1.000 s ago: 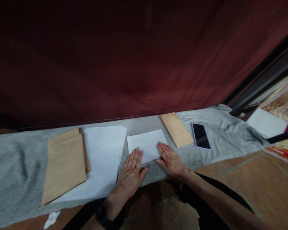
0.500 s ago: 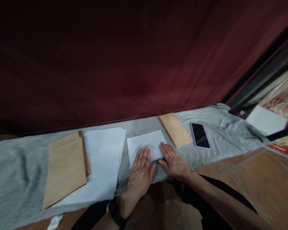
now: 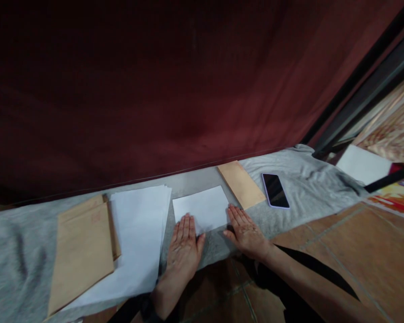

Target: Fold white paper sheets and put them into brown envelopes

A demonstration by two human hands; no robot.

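Note:
A folded white sheet (image 3: 202, 207) lies on a grey cloth (image 3: 299, 179). My left hand (image 3: 184, 246) lies flat with fingers stretched out, its fingertips on the sheet's near left corner. My right hand (image 3: 244, 228) also lies flat and open, fingertips at the sheet's near right corner. Just right of the sheet is a small brown envelope (image 3: 241, 185), and beyond it a dark phone (image 3: 275, 190). To the left sits a stack of white paper (image 3: 136, 237).
Brown envelopes (image 3: 81, 251) are stacked left of the white paper. A dark red curtain (image 3: 155, 89) hangs behind the cloth. Tiled floor (image 3: 340, 251) lies at the right, with a white sheet (image 3: 362, 165) and colourful prints at the far right.
My left hand slid right along the sheet's near edge, then back toward its left corner. My right hand stayed near the right corner. The view shifted slightly.

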